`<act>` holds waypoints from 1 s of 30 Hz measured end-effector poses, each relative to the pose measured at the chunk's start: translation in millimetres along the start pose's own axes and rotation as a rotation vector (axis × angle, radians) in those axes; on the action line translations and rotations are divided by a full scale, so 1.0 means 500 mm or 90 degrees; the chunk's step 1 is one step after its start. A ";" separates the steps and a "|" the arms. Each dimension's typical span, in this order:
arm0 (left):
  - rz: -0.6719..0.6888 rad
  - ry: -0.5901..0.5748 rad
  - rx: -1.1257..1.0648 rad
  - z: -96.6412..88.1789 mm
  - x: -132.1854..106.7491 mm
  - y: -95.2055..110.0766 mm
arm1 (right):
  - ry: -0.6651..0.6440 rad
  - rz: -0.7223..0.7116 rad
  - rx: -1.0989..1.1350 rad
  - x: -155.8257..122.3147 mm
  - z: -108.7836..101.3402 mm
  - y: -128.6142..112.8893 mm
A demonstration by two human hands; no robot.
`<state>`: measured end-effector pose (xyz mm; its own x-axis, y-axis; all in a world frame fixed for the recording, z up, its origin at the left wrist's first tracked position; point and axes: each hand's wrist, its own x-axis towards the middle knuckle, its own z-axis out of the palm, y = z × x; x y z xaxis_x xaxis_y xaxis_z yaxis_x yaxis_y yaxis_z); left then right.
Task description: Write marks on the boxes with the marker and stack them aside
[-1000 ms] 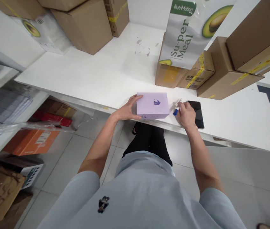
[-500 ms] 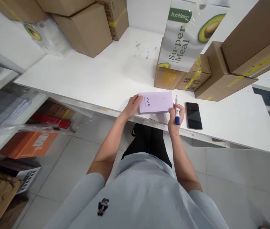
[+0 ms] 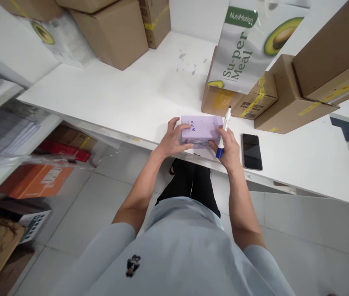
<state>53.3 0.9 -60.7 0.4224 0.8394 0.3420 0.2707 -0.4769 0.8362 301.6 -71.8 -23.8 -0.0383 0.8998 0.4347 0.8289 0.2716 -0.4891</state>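
Note:
A small purple box (image 3: 207,127) with blue handwritten marks on its top lies near the front edge of the white table, its printed front side showing. My left hand (image 3: 173,140) is at the box's left end with fingers spread, one over the top and the thumb along the front side. Whether it presses on the box I cannot tell. Between the fingers of my right hand (image 3: 230,150) is a white marker (image 3: 225,126), its blue cap at the lower end and dark tip pointing up and away. That hand's fingertips also touch the box's right end.
A black phone (image 3: 252,152) lies right of my right hand. Behind it stand cardboard boxes (image 3: 281,92) and a white avocado-printed carton (image 3: 239,53). More cardboard boxes (image 3: 115,35) are at the back left. A shelf (image 3: 11,164) with papers and an orange box (image 3: 35,181) borders the left.
The box has tilted so its front side now shows. My left fingers have spread from its edge, and the marker has swung tip-upward in my right hand.

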 end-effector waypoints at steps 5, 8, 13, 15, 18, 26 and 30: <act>0.004 -0.001 0.146 -0.006 0.006 0.022 | -0.024 0.008 -0.116 0.010 -0.008 -0.004; 0.041 0.012 0.165 0.003 0.004 0.016 | -0.018 -0.018 -0.122 0.012 -0.008 -0.004; 0.132 0.078 0.153 0.024 0.004 -0.014 | 0.031 -0.024 -0.064 0.003 0.001 -0.008; 0.150 0.090 0.149 0.028 0.006 -0.023 | 0.048 -0.012 -0.053 -0.002 0.006 -0.012; 0.152 0.081 0.157 0.029 0.008 -0.029 | 0.044 -0.011 -0.046 -0.006 0.012 -0.016; 0.090 0.043 0.176 0.025 0.006 -0.021 | 0.059 0.019 -0.014 -0.010 0.019 -0.005; 0.081 0.061 0.168 0.033 -0.011 -0.007 | 0.121 0.024 0.032 -0.006 -0.007 -0.007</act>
<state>64.6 -6.5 -72.4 0.3874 0.7831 0.4864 0.4418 -0.6208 0.6476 300.9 -76.4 -20.7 0.1015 0.8301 0.5484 0.7990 0.2604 -0.5420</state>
